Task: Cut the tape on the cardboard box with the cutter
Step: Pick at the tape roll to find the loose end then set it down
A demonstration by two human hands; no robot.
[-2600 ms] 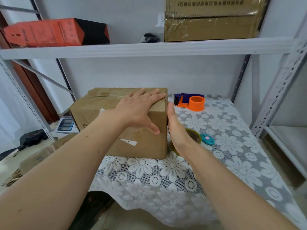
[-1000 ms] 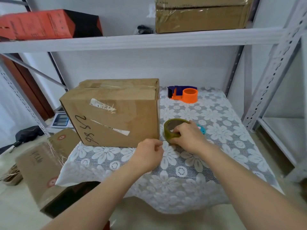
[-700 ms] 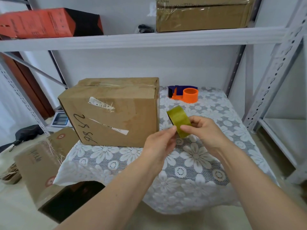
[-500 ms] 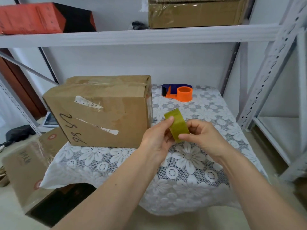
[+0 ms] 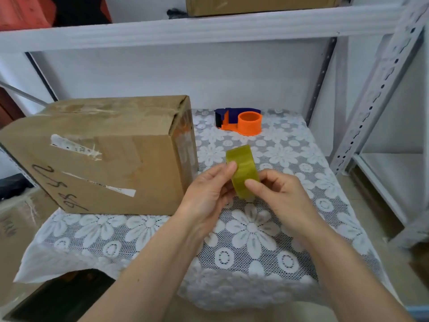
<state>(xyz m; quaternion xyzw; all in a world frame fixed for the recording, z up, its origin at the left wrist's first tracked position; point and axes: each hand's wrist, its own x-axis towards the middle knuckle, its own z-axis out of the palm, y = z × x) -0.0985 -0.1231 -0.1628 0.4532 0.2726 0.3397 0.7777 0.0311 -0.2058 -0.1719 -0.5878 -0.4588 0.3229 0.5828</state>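
A brown cardboard box (image 5: 99,156) stands on the left of the lace-covered table (image 5: 250,231), with torn label scraps and handwriting on its front and clear tape along its top seam. Just right of the box, above the cloth, both hands hold a yellow-green roll of tape (image 5: 242,169). My left hand (image 5: 209,194) pinches its left side and my right hand (image 5: 276,194) grips its right side, thumb on the rim. An orange and blue tape dispenser (image 5: 241,120) lies at the back of the table. The small teal item seen earlier is hidden behind my hands.
A white metal shelf (image 5: 209,26) runs overhead, carrying a red box (image 5: 25,12) and a brown carton (image 5: 255,4). Perforated rack uprights (image 5: 376,94) stand at the right. More cartons (image 5: 21,231) sit on the floor at the left, below the table edge.
My hands left the box; the right hand picked the tape roll up off the cloth and the left hand joined it. The roll is now held upright, a little lower and closer to me.
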